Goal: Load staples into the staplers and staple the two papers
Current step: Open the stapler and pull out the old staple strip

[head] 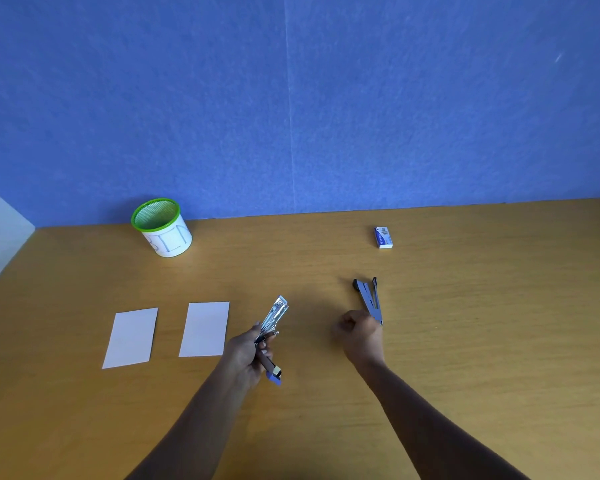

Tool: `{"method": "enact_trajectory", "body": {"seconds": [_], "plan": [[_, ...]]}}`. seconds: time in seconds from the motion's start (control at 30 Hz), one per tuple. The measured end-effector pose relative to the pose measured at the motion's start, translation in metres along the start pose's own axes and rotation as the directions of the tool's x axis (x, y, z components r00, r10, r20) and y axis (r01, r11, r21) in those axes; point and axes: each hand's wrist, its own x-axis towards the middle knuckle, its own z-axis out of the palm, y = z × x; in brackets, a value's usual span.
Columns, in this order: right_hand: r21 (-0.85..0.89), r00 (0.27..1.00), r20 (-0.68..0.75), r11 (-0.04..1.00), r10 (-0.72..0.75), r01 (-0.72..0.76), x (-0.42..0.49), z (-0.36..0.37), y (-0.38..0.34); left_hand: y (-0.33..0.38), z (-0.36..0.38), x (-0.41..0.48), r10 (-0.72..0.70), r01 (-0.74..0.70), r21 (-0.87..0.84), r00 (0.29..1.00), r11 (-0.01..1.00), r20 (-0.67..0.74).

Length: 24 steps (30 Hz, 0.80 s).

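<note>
Stapler (277, 314) in left hand (246, 353); bin (163, 227), staple box (383, 237) behind.

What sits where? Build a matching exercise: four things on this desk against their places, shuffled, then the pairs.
1. green-rimmed mesh bin
2. small blue-and-white staple box
3. shiny silver metal stapler
4. opened blue-grey stapler

A. gripped in the left hand
B. far right, near the blue wall
C. on the wooden desk by the right hand
D. far left, near the wall

Pairs: 1-D, 2-B, 3-A, 4-C
</note>
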Motion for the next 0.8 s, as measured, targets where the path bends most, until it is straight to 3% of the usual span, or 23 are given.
{"method": "enact_trajectory", "body": {"seconds": [0.07,0.13,0.23,0.27,0.47,0.8], "plan": [[0.239,0.979,0.062,0.950,0.193,-0.203,0.005,-0.004,-0.004,-0.001,0.000,0.000,-0.004,0.004,-0.016,1.000,1.000,-0.001],[0.463,0.933,0.174,0.810,0.315,-0.360,0.009,-0.009,-0.010,-0.001,0.001,0.000,-0.005,0.005,-0.028,1.000,1.000,0.001],[0.791,0.873,0.415,0.373,0.257,-0.485,0.010,-0.018,-0.020,-0.001,0.004,-0.002,-0.007,0.007,-0.032,1.000,0.999,0.011],[0.813,0.865,0.460,0.297,0.200,-0.501,0.008,-0.021,-0.022,0.000,0.005,-0.002,-0.009,0.009,-0.030,1.000,0.999,0.015],[0.835,0.858,0.513,0.228,0.006,-0.501,0.004,-0.020,-0.028,0.001,0.007,-0.006,-0.014,0.016,-0.034,0.999,0.999,0.039],[0.835,0.838,0.545,0.121,-0.040,-0.537,0.003,-0.020,-0.028,0.002,0.008,-0.006,-0.012,0.015,-0.053,0.999,0.998,0.053]]}}
